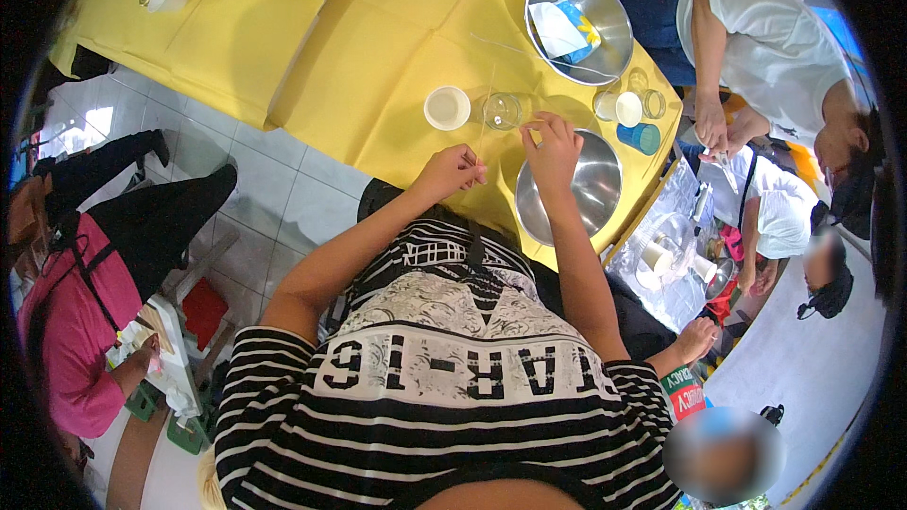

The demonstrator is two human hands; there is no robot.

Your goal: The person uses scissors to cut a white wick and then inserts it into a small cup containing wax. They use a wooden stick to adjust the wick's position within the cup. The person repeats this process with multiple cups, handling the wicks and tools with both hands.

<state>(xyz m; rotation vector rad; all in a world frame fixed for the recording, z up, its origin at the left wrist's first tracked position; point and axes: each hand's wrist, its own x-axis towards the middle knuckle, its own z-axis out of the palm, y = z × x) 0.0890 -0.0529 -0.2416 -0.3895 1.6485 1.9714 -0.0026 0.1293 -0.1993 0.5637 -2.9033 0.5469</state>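
My left hand (452,173) is closed in a pinch above the near edge of the yellow-covered table (378,76). A thin pale strand, string or stick, rises from its fingertips. To its right, my right hand (554,144) is raised with thumb and fingertips pinched together; whatever is between them is too small to make out. Just beyond the hands stand a white cup (447,109) and a clear glass jar (502,111). Partly behind my right forearm sits a shiny steel bowl (595,184).
Another steel bowl (620,24) holds a blue-and-white packet (559,28). Near the right edge are a small white cup (628,110), several glasses and a blue tumbler (640,139). People work at both sides; one in white (765,38) stands close at the right.
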